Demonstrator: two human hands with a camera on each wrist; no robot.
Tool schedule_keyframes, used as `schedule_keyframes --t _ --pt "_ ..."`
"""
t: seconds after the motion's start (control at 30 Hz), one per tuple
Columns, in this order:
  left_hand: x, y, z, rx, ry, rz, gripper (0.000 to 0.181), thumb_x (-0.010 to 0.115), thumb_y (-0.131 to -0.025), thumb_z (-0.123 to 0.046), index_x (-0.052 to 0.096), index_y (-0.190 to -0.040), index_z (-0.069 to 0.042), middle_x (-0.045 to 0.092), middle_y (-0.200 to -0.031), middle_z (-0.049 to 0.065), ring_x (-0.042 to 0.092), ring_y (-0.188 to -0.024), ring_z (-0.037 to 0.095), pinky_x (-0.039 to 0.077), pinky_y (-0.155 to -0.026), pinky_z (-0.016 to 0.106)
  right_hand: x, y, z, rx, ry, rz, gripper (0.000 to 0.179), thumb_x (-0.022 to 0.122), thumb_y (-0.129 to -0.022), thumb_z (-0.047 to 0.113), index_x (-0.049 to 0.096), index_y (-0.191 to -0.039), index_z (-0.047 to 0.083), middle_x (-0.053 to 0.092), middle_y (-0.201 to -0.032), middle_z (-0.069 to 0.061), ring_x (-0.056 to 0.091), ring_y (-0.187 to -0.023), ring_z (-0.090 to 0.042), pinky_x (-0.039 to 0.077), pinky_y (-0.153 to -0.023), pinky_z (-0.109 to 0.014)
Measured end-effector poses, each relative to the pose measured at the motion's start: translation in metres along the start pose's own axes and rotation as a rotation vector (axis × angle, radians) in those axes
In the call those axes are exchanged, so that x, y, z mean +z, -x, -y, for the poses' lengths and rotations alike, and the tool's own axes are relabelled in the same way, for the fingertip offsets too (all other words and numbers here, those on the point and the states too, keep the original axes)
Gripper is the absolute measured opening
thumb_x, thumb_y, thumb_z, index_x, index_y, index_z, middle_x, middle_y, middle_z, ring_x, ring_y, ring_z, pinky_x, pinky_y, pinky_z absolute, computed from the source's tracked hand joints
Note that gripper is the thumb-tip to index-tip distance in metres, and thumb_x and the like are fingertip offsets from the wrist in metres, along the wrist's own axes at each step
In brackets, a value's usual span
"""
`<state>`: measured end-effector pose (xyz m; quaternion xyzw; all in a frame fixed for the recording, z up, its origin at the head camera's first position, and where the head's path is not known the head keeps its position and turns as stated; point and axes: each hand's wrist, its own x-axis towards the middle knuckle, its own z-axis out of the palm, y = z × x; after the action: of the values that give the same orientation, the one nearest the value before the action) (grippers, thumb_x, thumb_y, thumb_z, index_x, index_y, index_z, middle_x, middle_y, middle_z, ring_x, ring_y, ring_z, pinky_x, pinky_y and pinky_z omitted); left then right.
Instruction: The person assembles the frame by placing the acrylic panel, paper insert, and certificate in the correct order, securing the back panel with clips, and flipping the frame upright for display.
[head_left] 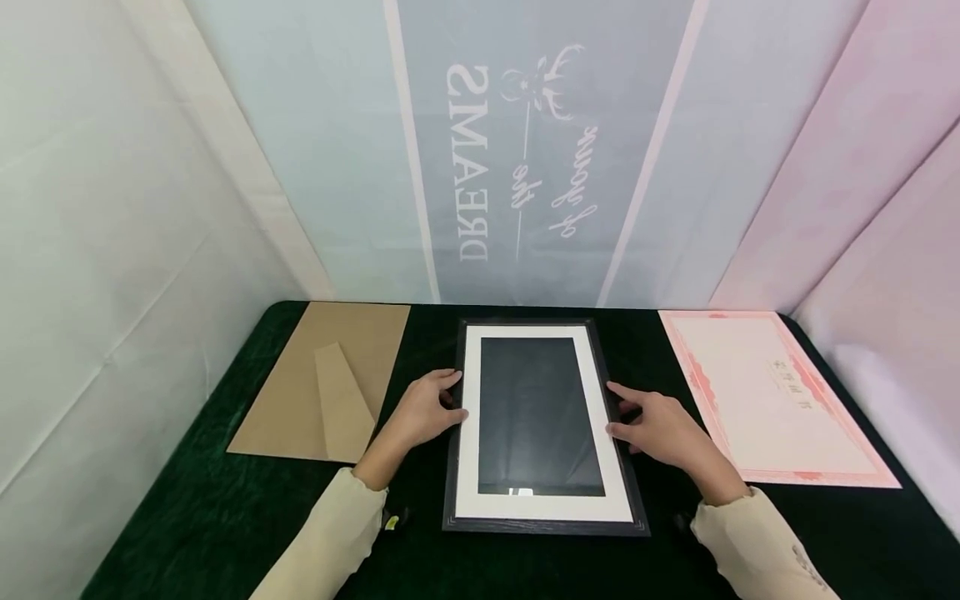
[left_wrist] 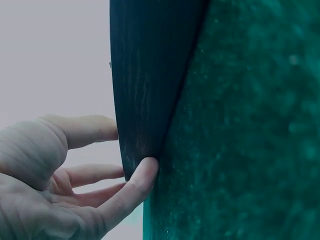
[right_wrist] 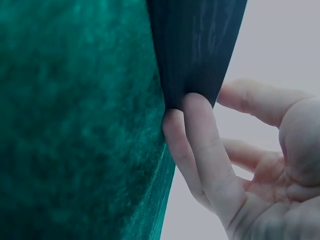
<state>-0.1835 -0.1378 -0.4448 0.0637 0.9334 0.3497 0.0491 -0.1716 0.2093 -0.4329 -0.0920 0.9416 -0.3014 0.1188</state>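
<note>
By the partly curled left-hand grip (head_left: pixel 423 410) and right-hand grip (head_left: pixel 655 427), a black, wood-grained rectangular frame (head_left: pixel 547 527) is held at its nine and three o'clock edges, toward six o'clock in the head view, on the dark-green velvety worktop (head_left: pixel 187 517). A white mat (head_left: pixel 546 508) and glossy dark pane (head_left: pixel 536 417) are enclosed.

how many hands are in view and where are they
2. The left hand holds the left edge of the picture frame, and the right hand holds its right edge. No other hand shows.
</note>
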Motion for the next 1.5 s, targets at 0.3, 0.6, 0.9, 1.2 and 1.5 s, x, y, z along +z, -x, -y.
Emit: schedule_keyframes --t 0.3,0.6,0.9,1.2,1.5 --pt "0.002 0.001 -0.001 0.008 0.037 -0.076 0.056 0.078 -0.08 -0.01 0.062 -0.133 -0.001 0.055 -0.145 0.015 0.066 -0.099 0.022 0.054 -0.068 0.027 -0.001 -0.001 -0.003 0.006 -0.037 -0.001 0.071 0.074 -0.087 0.014 0.043 -0.15 0.004 0.063 -0.123 -0.029 0.067 -0.058 -0.01 0.056 -0.057 -0.027" --pt "0.001 -0.001 0.0 0.011 0.013 0.02 0.059 0.078 -0.085 -0.014 0.056 -0.139 -0.002 0.049 -0.151 0.013 0.066 -0.108 0.024 0.056 -0.078 0.033 -0.014 0.0 -0.013 -0.046 -0.011 0.02 0.065 0.072 -0.091 0.02 0.046 -0.148 0.004 0.065 -0.121 -0.025 0.067 -0.065 -0.009 0.056 -0.059 -0.028" --pt "-0.005 -0.002 -0.001 -0.003 0.026 0.174 0.083 0.082 -0.08 -0.014 0.04 -0.15 -0.002 0.034 -0.16 0.013 0.056 -0.125 0.028 0.045 -0.107 0.047 -0.092 0.011 -0.097 -0.043 0.146 -0.157 0.055 0.061 -0.099 0.028 0.049 -0.141 -0.004 0.065 -0.121 -0.032 0.066 -0.103 -0.048 0.056 -0.071 -0.042" --pt "-0.005 -0.001 0.001 -0.01 0.018 0.153 0.081 0.083 -0.08 -0.015 0.043 -0.149 -0.004 0.037 -0.158 0.012 0.056 -0.125 0.028 0.045 -0.107 0.048 -0.127 0.038 -0.177 0.296 0.224 -0.131 0.084 0.064 -0.094 0.039 0.026 -0.147 -0.014 0.037 -0.134 -0.048 0.043 -0.115 -0.062 0.042 -0.084 -0.066" --pt "-0.006 0.001 0.002 -0.027 0.022 0.136 0.081 0.084 -0.079 -0.015 0.044 -0.149 -0.006 0.039 -0.157 0.01 0.056 -0.124 0.026 0.047 -0.105 0.047 -0.122 0.045 -0.201 0.408 0.234 -0.153 0.115 0.078 -0.079 0.048 0.009 -0.15 -0.01 0.021 -0.134 -0.049 0.02 -0.113 -0.066 0.021 -0.09 -0.072"
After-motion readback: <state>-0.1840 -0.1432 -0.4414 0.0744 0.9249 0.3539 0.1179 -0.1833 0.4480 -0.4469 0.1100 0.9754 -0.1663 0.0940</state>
